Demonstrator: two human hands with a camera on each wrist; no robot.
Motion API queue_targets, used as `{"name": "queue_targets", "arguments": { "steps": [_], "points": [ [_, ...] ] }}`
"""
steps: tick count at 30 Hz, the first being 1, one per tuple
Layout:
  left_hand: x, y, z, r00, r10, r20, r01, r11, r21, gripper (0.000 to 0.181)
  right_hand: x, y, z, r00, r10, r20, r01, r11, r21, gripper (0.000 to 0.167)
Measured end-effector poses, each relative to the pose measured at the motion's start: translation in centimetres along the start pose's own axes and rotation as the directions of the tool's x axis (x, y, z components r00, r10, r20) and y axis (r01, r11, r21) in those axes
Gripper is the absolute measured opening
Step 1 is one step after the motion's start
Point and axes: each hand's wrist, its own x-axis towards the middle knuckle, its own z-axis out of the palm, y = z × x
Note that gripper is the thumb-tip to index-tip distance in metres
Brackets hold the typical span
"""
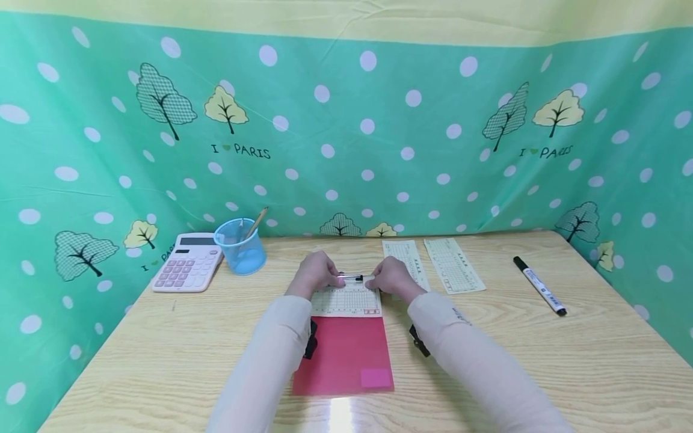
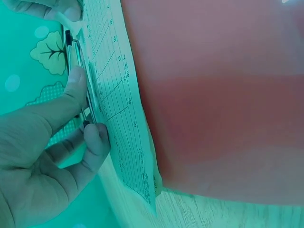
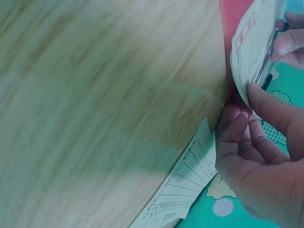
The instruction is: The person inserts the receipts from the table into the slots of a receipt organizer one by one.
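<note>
Curtain, green with white dots, printed trees and the words "I PARIS", runs across the whole back from the left edge and round both sides of the wooden tabletop; calculator, white with pinkish keys, lies at the table's far left; just beside it stands a blue mesh cup with a wooden pencil leaning out to the right; next, at the middle, comes the person's left hand, its thumb and finger pinching the metal clip at the top of a red board, near the form's upper left; the clip has a shiny wire frame and black ends; printed form, pale and ruled, lies over the upper part of the board just below the clip, with red-boxed print in its lower right corner, and its paper bows a little in the wrist views; whether the clip presses on it I cannot tell; below, the bare red surface reaches toward the near edge, a pink label at its lower right; right hand grips the form's upper right corner between thumb and fingers; just beyond that hand lies a loose slip, partly hidden by it, and right of this a second slip, tilted; marker, white-barrelled and black-capped, lies slanting farthest right, well apart from both hands.
</note>
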Motion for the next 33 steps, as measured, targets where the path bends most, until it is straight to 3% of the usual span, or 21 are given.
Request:
{"name": "queue_targets", "arguments": {
  "steps": [9, 25, 33],
  "points": [
    [0.26, -0.08, -0.38, 1.000, 0.006, 0.011, -0.007, 0.999, 0.054, 0.017, -0.25, -0.38, 0.13, 1.000, 0.014, -0.025, -0.014, 1.000, 0.013, 0.057],
    [0.11, 0.61, 0.03, 0.997, -0.073, -0.020, 0.073, 0.997, -0.002, 0.018, -0.25, -0.27, 0.50, 0.996, 0.062, -0.058, -0.061, 0.998, 0.023, 0.054],
    [0.03, 0.20, 0.24, 0.998, -0.051, -0.028, 0.051, 0.999, -0.001, 0.021, -0.07, -0.15, 0.76, 0.995, 0.078, -0.066, -0.075, 0.997, 0.036, 0.051]
  ]
}}
